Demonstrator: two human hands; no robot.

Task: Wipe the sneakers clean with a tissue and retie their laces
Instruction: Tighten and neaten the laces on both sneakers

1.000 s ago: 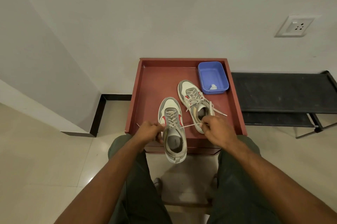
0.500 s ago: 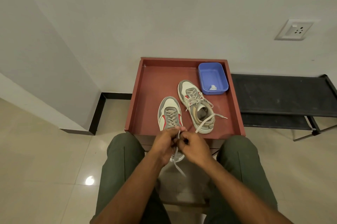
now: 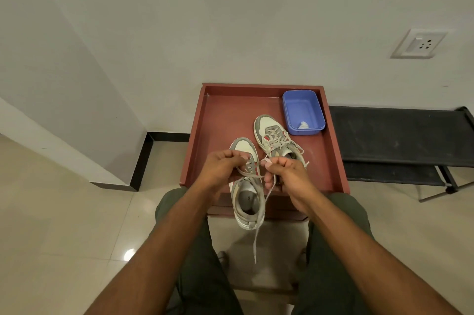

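Two grey, white and red sneakers lie on a red-brown tray table (image 3: pixel 218 120). The near sneaker (image 3: pixel 247 202) overhangs the table's front edge, heel toward me. Over its tongue, my left hand (image 3: pixel 221 166) pinches a loop of its lace (image 3: pixel 250 175). My right hand (image 3: pixel 288 173) pinches another loop, and one loose lace end dangles down past the heel. The far sneaker (image 3: pixel 273 135) lies beyond them with its laces loose. A crumpled tissue (image 3: pixel 303 125) sits in a blue tub (image 3: pixel 302 109).
The blue tub stands in the table's back right corner. A black low bench (image 3: pixel 400 135) stands to the right against the wall. My knees in dark green trousers flank the table's front. Pale tiled floor lies to the left.
My hands, close together low at the sneaker's tongue half a second ago, have risen and spread apart, each drawing out a loop of lace. One second ago they pulled the lace ends sideways.
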